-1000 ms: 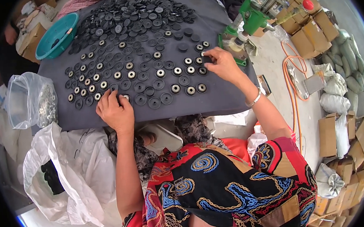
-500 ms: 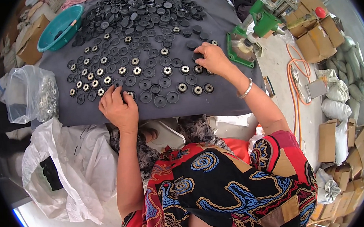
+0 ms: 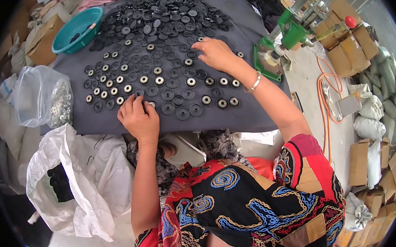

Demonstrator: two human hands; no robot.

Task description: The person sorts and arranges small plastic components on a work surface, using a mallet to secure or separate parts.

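Observation:
Near the front edge of the table, my left hand (image 3: 139,118) rests palm down, its bent fingers spread among round black caps. A cap with a metal ring (image 3: 152,104) lies beside its forefinger. My right hand (image 3: 217,54) reaches farther out over the right part of the rows, thumb and fingers apart, fingertips close above black caps. Nothing shows in its grasp. Some round black caps (image 3: 182,113) are plain dishes. Others, such as a ringed cap (image 3: 206,100), bear a silvery bearing-like ring in the middle. What lies under both palms is hidden.
A heap of black caps (image 3: 163,16) covers the far side of the dark tabletop (image 3: 252,113). A teal basin (image 3: 77,31) and a clear bag of metal rings (image 3: 59,103) stand left. A green hand press (image 3: 288,30) stands right, with cartons (image 3: 347,55) beyond.
My right hand has moved away and to the left, leaving the dark disc it was pinching; its fingers have spread. The left hand stays at the same caps. The whole view has shifted slightly.

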